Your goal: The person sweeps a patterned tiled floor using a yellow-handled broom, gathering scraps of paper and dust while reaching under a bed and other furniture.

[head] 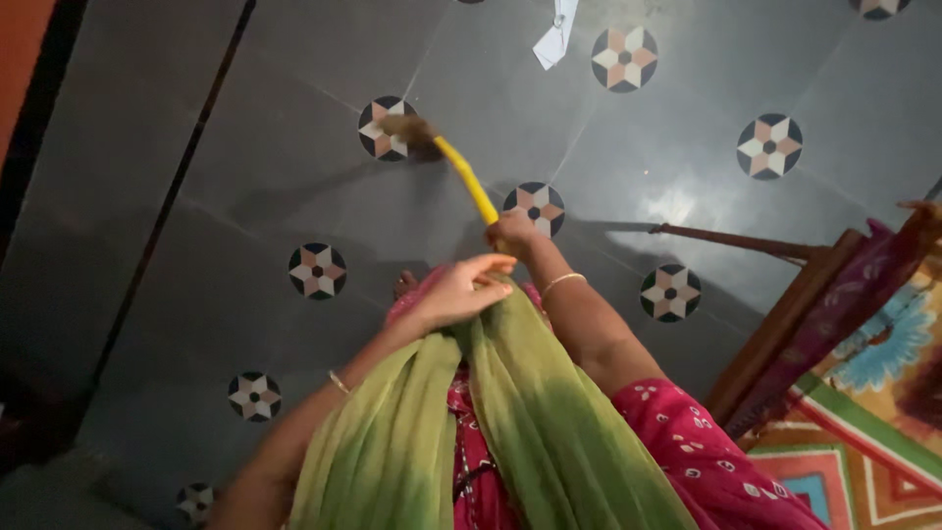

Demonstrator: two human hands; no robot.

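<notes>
Right hand point(512, 234) is wrapped in a closed fist around the near end of a yellow-handled broom point(446, 162). The handle runs up and left from the fist; its brown bristle head sits down on the dark grey tiled floor point(245, 147), on top of one of the star-patterned inlay tiles point(385, 128). A thin metal bangle point(562, 283) is on the right wrist.

Left hand point(459, 291) sits just below the right, fingers loosely curled, thumb extended toward the right wrist. It rests on and gathers a light green fabric scarf point(471, 422), which drapes down toward the camera in two folds. Can't tell how firm the hold is; the fingers look pressed onto the cloth rather than pinching it. A thin bangle is on the left wrist point(339, 382) too.

Under the scarf: pink garment with white dot print point(706, 442), sleeve covering the right upper arm. Toes point(405, 285) show just beyond the left hand.

Further out: more star inlay tiles are scattered across the floor. A white scrap of paper point(555, 34) lies near the top edge, well apart from the broom head. On the right is a wooden bed frame point(785, 324) with a multicoloured patterned bedsheet point(863, 422). A glare patch on the floor is near the right forearm.
</notes>
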